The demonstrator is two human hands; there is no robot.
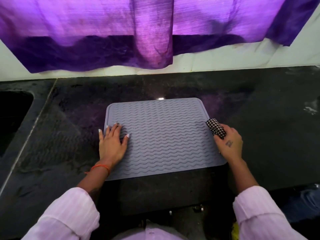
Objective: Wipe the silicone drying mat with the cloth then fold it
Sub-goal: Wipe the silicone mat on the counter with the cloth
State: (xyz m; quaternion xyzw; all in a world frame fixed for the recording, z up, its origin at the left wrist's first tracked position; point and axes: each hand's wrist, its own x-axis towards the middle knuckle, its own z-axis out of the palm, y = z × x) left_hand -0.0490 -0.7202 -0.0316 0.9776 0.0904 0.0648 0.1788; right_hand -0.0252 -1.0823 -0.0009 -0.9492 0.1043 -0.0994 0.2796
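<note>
Two hands meet the grey mat [164, 135] lying flat mid-desk [259, 135]: the left hand [111, 144] pressed open-palmed at nine o'clock, the right hand [228, 144] curled around the checked cloth [215, 127] at three o'clock.

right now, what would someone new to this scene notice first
Probably the bright purple curtain hanging across the top, above the dark countertop. Next, the grey wavy-ribbed silicone mat lying flat in the middle of the counter, with the left hand pressed open on its left edge. At the mat's right edge, the right hand grips a bunched black-and-white checked cloth.
</note>
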